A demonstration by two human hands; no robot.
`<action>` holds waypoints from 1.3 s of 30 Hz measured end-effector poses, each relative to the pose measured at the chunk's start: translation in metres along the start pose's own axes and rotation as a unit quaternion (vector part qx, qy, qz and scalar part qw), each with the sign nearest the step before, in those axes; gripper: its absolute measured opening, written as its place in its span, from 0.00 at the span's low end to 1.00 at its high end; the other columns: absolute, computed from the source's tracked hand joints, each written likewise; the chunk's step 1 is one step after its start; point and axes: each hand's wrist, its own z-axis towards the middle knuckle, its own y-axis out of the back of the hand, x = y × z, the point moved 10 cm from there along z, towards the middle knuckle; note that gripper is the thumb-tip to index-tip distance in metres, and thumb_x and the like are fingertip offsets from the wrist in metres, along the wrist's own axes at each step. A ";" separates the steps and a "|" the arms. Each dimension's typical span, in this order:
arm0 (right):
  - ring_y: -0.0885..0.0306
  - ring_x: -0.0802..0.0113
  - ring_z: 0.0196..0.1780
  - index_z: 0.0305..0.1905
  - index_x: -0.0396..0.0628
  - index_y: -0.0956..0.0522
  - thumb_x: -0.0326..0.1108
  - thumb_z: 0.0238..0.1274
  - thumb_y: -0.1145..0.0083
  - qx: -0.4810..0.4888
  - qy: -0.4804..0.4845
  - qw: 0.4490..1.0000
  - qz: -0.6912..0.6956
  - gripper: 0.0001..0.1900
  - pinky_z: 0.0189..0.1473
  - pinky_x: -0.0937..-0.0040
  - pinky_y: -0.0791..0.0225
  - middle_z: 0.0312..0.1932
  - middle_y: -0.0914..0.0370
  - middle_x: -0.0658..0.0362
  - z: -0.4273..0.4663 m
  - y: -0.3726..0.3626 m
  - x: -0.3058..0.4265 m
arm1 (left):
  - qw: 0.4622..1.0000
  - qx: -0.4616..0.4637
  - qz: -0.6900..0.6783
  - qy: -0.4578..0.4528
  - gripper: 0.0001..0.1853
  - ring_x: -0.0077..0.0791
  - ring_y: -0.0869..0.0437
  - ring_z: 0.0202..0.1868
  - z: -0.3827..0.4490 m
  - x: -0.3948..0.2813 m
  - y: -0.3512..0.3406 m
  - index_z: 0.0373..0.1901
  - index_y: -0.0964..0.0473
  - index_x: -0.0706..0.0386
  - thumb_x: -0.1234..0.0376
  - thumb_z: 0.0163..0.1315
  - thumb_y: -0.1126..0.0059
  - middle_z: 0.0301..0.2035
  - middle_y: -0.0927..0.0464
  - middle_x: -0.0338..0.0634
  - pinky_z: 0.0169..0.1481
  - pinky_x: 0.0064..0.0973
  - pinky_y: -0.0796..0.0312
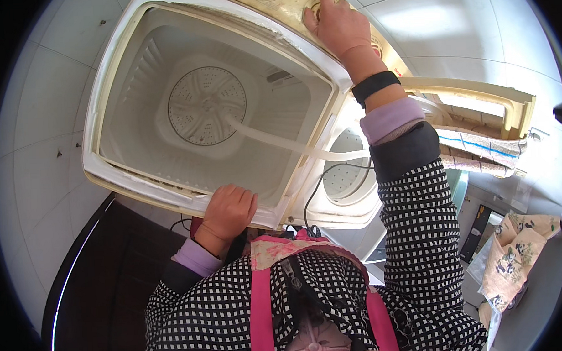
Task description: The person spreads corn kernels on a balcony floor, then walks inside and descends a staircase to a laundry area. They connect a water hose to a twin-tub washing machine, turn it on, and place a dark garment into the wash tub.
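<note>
A twin-tub washing machine stands before me. Its square wash tub (138, 134) is uncovered, with a round perforated pulsator (202, 103) at the bottom. Whether water lies in it I cannot tell. My right hand (345, 29) reaches to the yellowed control panel (292, 10) at the back, its fingers around a control knob (315, 12) that they partly hide. My left hand (230, 208) grips the tub's front rim (273, 213), fingers curled over the edge. A pale hose (284, 142) runs from over the spin tub (344, 180) down into the wash tub.
A black cord (312, 197) hangs over the spin-tub side. A raised lid frame (513, 104) and a striped towel (486, 143) stand at the right. Further out is a patterned bag (515, 254). A dark door-like panel (112, 286) lies at left, beside tiled surfaces (40, 153).
</note>
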 end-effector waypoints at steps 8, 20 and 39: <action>0.19 0.48 0.33 0.42 0.47 0.31 0.56 0.64 0.56 0.016 -0.046 0.997 -0.051 0.21 0.34 0.53 0.25 0.31 0.20 0.45 -0.011 -0.026 -0.046 | 0.999 0.013 -0.017 -0.026 0.11 0.38 0.26 0.27 0.015 -0.009 -0.023 0.18 0.31 0.56 0.67 0.54 0.41 0.20 0.30 0.42 0.35 0.33 0.33; 0.18 0.50 0.35 0.42 0.46 0.30 0.55 0.63 0.54 0.023 -0.082 0.995 -0.055 0.21 0.33 0.54 0.25 0.36 0.22 0.47 -0.026 -0.041 -0.076 | 0.998 0.010 -0.029 -0.059 0.10 0.38 0.26 0.28 0.027 -0.009 -0.031 0.18 0.30 0.57 0.68 0.54 0.41 0.19 0.29 0.42 0.36 0.34 0.32; 0.20 0.43 0.35 0.46 0.49 0.31 0.56 0.65 0.58 0.026 -0.029 0.994 -0.101 0.21 0.36 0.50 0.25 0.37 0.22 0.42 -0.032 -0.071 -0.091 | 0.997 0.032 -0.037 -0.062 0.09 0.37 0.24 0.29 0.027 -0.005 -0.046 0.18 0.29 0.55 0.67 0.56 0.43 0.21 0.27 0.41 0.38 0.33 0.32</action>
